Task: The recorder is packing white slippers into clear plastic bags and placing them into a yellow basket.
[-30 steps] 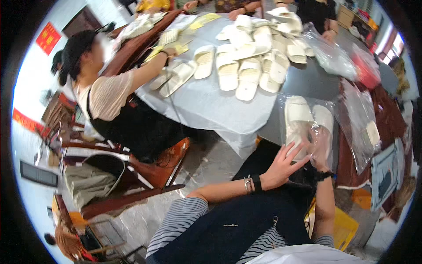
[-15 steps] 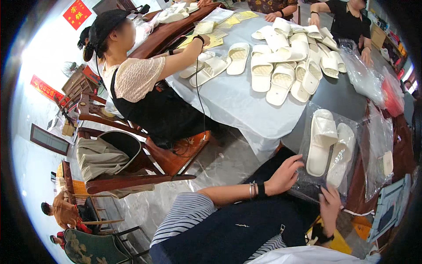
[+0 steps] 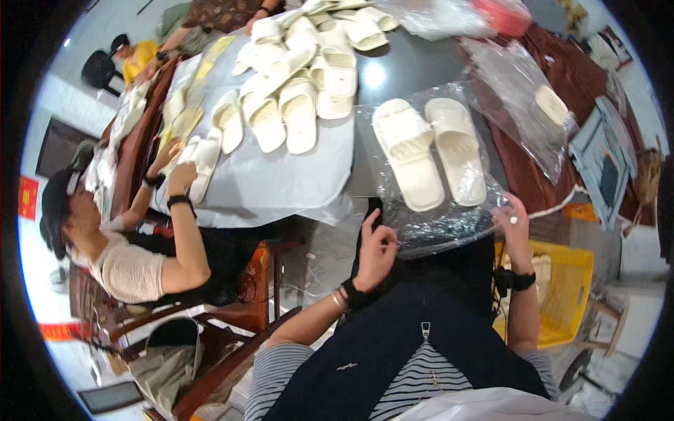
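The clear plastic bag (image 3: 428, 203) holding a pair of cream slippers (image 3: 430, 158) lies at the near table edge. It looks light, soft and slippery, best gripped at its near corners. My left hand (image 3: 375, 252) and right hand (image 3: 511, 223) pinch those corners, well apart. More slippers (image 3: 302, 84) are piled far left.

1. Cream moulded-foam slippers (image 3: 430, 156) in clear crinkled plastic bag (image 3: 428, 224), frame centre.
2. Pale grey-white table sheet (image 3: 281, 182).
3. Yellow plastic mesh basket (image 3: 569, 295), lower right.
4. Navy-and-white striped sleeves (image 3: 281, 379), bottom.
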Action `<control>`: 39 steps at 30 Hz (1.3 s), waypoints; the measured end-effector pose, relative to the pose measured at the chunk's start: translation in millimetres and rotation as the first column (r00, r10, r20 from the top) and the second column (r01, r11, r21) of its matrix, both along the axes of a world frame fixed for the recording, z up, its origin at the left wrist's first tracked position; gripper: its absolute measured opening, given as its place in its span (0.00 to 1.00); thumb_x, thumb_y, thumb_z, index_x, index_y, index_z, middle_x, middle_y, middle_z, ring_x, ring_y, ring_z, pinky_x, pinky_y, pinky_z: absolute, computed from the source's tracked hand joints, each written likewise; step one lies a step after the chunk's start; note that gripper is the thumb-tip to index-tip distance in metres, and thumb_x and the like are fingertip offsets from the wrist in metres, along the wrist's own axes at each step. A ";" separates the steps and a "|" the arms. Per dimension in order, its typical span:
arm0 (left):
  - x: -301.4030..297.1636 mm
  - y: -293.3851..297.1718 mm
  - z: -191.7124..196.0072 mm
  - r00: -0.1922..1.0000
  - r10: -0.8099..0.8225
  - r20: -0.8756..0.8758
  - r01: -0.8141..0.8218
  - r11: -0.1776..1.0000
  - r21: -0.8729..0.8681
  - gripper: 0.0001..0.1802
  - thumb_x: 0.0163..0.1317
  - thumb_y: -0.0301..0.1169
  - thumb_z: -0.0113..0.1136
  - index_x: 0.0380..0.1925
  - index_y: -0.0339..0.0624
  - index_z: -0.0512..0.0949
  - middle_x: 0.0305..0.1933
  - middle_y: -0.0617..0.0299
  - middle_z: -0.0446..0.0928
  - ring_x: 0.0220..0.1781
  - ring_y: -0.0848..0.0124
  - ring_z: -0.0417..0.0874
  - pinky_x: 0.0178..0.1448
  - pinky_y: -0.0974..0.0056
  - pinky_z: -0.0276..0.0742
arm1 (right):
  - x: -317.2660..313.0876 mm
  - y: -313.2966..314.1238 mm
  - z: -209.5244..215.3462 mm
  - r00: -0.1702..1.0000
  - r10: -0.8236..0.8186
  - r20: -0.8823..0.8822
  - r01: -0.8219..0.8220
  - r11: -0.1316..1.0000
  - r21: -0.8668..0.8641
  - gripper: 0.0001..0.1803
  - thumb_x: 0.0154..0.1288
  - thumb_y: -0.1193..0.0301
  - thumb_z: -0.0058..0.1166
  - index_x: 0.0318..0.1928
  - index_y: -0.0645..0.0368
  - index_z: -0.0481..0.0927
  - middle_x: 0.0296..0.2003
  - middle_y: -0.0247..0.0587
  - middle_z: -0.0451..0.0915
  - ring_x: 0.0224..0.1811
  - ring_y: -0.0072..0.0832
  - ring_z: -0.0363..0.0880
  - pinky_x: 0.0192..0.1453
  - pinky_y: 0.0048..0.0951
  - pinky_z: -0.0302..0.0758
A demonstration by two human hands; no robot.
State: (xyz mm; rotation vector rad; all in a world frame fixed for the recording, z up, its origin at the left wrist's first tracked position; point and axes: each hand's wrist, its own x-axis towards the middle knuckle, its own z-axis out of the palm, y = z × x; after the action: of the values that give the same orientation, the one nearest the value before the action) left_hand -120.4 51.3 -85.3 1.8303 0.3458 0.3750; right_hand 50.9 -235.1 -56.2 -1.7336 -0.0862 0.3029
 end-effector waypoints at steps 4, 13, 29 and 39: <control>1.6 18.8 -22.8 0.975 -0.222 -0.026 0.194 0.898 -0.395 0.12 0.63 0.16 0.53 0.45 0.39 0.73 0.65 0.55 0.64 0.49 0.74 0.79 0.40 0.70 0.79 | 4.6 -22.1 -9.0 0.994 -0.039 0.105 0.020 0.985 0.170 0.27 0.65 0.80 0.50 0.66 0.61 0.67 0.40 0.39 0.79 0.40 0.23 0.80 0.41 0.23 0.76; 12.9 27.0 41.2 0.925 -0.378 -0.035 0.333 0.762 0.556 0.41 0.51 0.16 0.57 0.68 0.53 0.67 0.78 0.48 0.48 0.73 0.49 0.60 0.68 0.50 0.67 | 10.1 -6.0 42.3 0.672 0.362 0.646 -0.037 0.888 -0.459 0.25 0.50 0.79 0.65 0.53 0.57 0.81 0.61 0.40 0.75 0.62 0.42 0.72 0.65 0.40 0.69; 25.2 12.4 20.8 0.942 -0.265 0.204 0.108 0.819 0.564 0.06 0.63 0.33 0.64 0.32 0.44 0.85 0.47 0.59 0.82 0.57 0.56 0.77 0.61 0.53 0.70 | 10.6 -30.8 20.1 0.600 0.262 0.756 0.022 0.939 -0.342 0.05 0.60 0.74 0.62 0.32 0.63 0.82 0.36 0.42 0.85 0.44 0.33 0.81 0.46 0.29 0.76; 59.5 -8.2 7.7 0.974 0.096 -0.207 -0.175 0.895 -0.409 0.27 0.71 0.44 0.58 0.15 0.39 0.75 0.17 0.74 0.68 0.21 0.85 0.62 0.26 0.72 0.59 | 25.1 -4.8 -24.4 0.956 -0.070 0.285 0.159 0.940 -0.301 0.13 0.67 0.64 0.62 0.35 0.62 0.80 0.26 0.28 0.76 0.28 0.13 0.70 0.33 0.20 0.69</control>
State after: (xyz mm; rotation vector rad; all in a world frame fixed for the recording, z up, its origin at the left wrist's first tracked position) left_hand -60.9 43.1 -77.7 1.4138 0.6352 0.2062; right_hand 76.0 -239.9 -80.6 -2.0900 -0.1387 -0.0128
